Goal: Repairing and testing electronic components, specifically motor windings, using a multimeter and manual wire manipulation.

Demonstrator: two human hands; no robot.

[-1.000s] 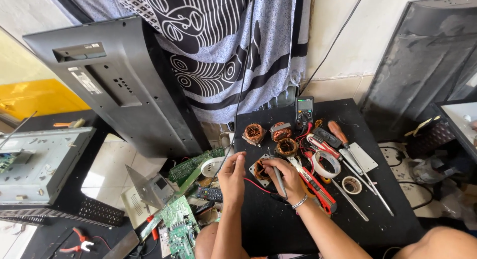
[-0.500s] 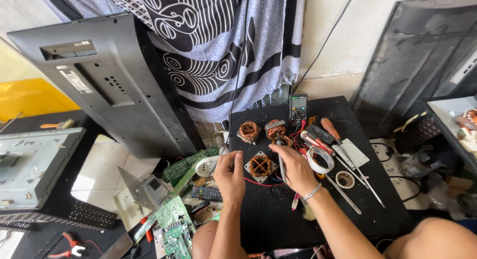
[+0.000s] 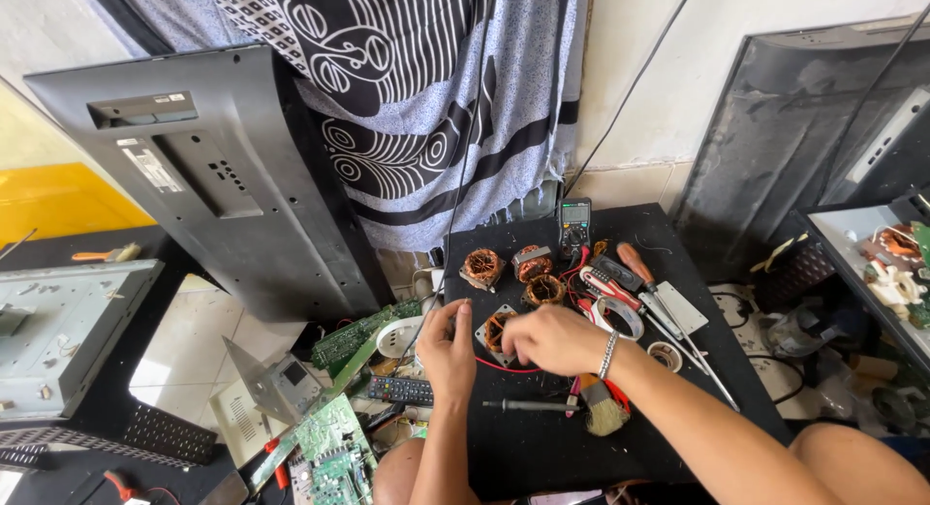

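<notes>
Black square work surface (image 3: 542, 457) stands before a white wall hung with a grey-and-black patterned cloth (image 3: 426, 98); a large grey television back panel (image 3: 213, 176) leans at the left. Both hands meet near the surface's front left. Left hand (image 3: 448, 348) is curled, fingertips pinching the left edge of a small copper-wound coil on a square grey metal plate (image 3: 496, 329). Right hand (image 3: 552, 338) lies palm down over the coil's right side, fingers bent onto it; whether they pinch it cannot be told. A silver bracelet (image 3: 607, 355) circles the right wrist. The coil rests on the surface, between the two hands. Just behind it sit three more copper-wound coils (image 3: 513, 265) and a dark handheld multimeter (image 3: 574, 224). A thin dark-handled soldering iron (image 3: 531, 405) and a worn bristle brush (image 3: 601, 413) lie just in front of the right wrist. Green circuit boards (image 3: 334, 447) are scattered on the floor, left of the surface
</notes>
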